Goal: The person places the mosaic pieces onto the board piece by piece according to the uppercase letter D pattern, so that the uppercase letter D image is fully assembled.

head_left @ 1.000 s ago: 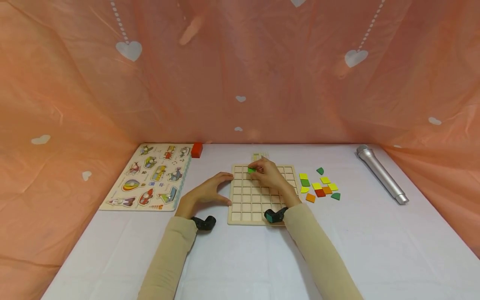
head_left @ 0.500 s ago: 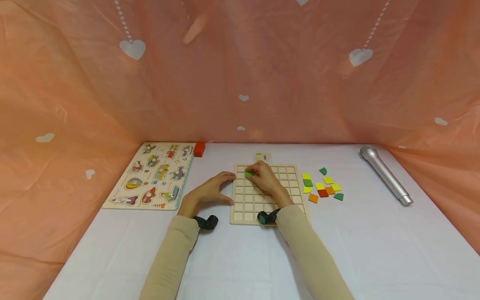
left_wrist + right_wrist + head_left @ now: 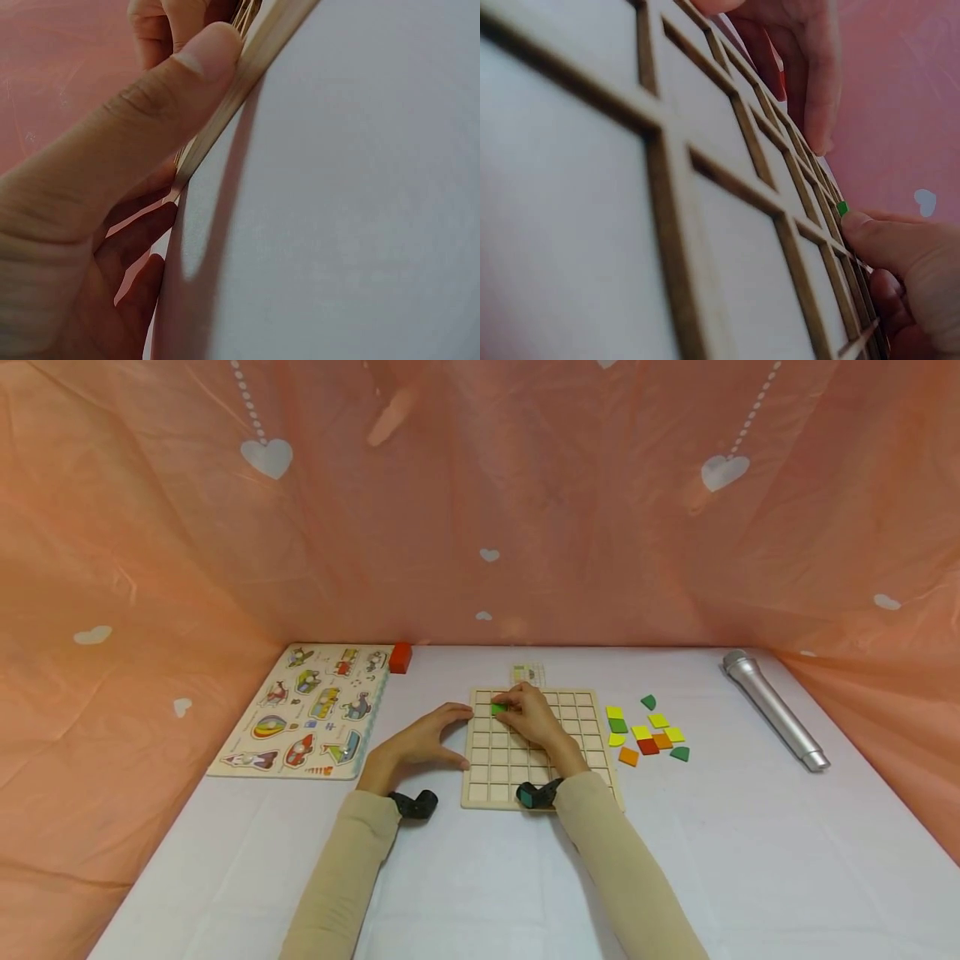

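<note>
A square wooden grid board [image 3: 480, 758] lies on the white-covered table in the head view. My right hand [image 3: 534, 717] reaches over it and pinches a small green tile [image 3: 498, 708] between thumb and fingers, at a cell near the far left corner. In the right wrist view the green tile [image 3: 842, 208] shows as a sliver at the thumb tip, low against the grid bars. My left hand [image 3: 420, 742] is spread along the board's left edge. The left wrist view shows its thumb [image 3: 161, 97] against the side of the board [image 3: 251, 75], with other fingers farther along.
Right of the board lie loose yellow, orange, red and green tiles, such as a red one [image 3: 647, 747]. A printed pattern card [image 3: 529, 673] lies behind the board. A picture puzzle board [image 3: 300, 714] and red block [image 3: 401, 657] are at left, a silver microphone [image 3: 776, 712] at right.
My right hand has moved the green tile leftward and slightly nearer to me, down to a cell. The left hand stays at the board's edge. The head view has shifted slightly.
</note>
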The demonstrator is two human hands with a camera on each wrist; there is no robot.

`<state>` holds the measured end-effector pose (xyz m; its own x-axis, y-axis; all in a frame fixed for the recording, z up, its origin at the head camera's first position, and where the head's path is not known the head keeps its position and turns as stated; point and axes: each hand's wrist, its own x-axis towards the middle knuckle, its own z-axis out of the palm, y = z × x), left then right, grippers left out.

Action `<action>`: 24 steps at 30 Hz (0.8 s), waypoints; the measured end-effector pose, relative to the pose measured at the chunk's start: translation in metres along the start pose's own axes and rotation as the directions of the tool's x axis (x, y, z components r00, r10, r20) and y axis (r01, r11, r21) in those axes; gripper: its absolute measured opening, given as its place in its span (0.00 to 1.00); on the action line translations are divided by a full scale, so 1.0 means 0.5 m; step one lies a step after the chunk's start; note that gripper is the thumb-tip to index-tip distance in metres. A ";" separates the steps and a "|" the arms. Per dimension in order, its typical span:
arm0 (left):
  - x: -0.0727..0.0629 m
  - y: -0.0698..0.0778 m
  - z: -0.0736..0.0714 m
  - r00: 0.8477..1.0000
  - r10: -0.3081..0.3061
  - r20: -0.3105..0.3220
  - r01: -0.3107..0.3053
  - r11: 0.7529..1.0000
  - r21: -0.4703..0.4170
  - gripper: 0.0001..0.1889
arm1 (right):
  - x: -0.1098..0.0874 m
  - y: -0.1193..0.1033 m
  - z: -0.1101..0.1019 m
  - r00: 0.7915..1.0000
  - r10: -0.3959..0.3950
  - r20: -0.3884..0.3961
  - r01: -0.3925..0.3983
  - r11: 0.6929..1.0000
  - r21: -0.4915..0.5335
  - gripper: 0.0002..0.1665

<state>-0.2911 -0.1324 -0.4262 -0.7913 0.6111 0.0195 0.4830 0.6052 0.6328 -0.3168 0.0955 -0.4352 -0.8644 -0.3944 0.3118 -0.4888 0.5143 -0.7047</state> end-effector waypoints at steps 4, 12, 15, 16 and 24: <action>-0.002 0.003 -0.001 1.000 0.017 -0.009 -0.017 1.000 0.010 0.45 | -0.002 0.000 -0.001 1.000 0.004 0.002 -0.004 1.000 -0.008 0.15; -0.003 0.002 0.002 1.000 0.016 -0.009 -0.015 1.000 0.016 0.45 | -0.005 0.003 -0.002 1.000 0.001 0.012 -0.001 1.000 -0.013 0.18; -0.004 0.002 0.002 1.000 0.002 -0.005 -0.002 1.000 0.014 0.45 | -0.007 0.001 -0.013 0.999 0.011 0.041 -0.011 1.000 0.003 0.22; -0.004 0.002 0.002 1.000 0.002 -0.005 -0.002 1.000 0.011 0.45 | -0.008 -0.001 -0.020 0.998 0.019 0.055 -0.020 1.000 0.013 0.23; -0.001 -0.002 0.003 1.000 -0.004 -0.008 0.004 1.000 0.003 0.46 | -0.038 0.009 -0.118 0.995 -0.022 0.102 0.014 0.997 0.078 0.19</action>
<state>-0.2907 -0.1326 -0.4278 -0.7961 0.6047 0.0237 0.4815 0.6091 0.6302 -0.3093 0.1504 -0.4069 -0.8369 -0.4813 0.2608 -0.4903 0.4474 -0.7480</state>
